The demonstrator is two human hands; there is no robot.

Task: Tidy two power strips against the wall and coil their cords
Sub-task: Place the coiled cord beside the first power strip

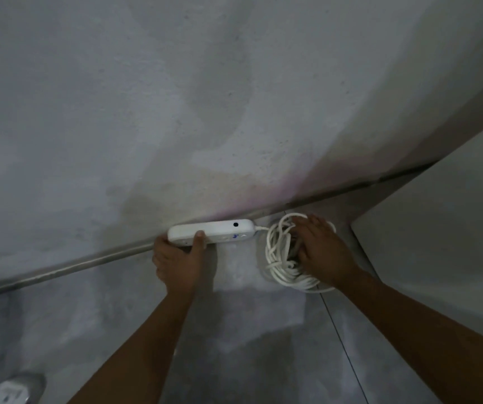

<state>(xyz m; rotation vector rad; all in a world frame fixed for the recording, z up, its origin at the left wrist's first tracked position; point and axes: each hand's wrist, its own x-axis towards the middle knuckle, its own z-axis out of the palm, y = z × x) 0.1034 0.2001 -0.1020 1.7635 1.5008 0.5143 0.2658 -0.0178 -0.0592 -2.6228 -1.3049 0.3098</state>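
Observation:
A white power strip (222, 230) lies on its side along the foot of the grey wall (176, 112), a black button on its upper face. My left hand (180, 258) grips its left end, thumb over the top edge. Its white cord (278, 258) leaves the right end and lies in a loose coil on the floor. My right hand (320, 246) rests flat on that coil, fingers spread. A second white power strip (11, 392) shows partly at the bottom left corner, its cord out of view.
A metal strip (74, 266) runs along the wall's base. A pale panel or cabinet side (438, 228) stands to the right, close to the coil. The grey floor (234, 330) stretches toward me between my forearms.

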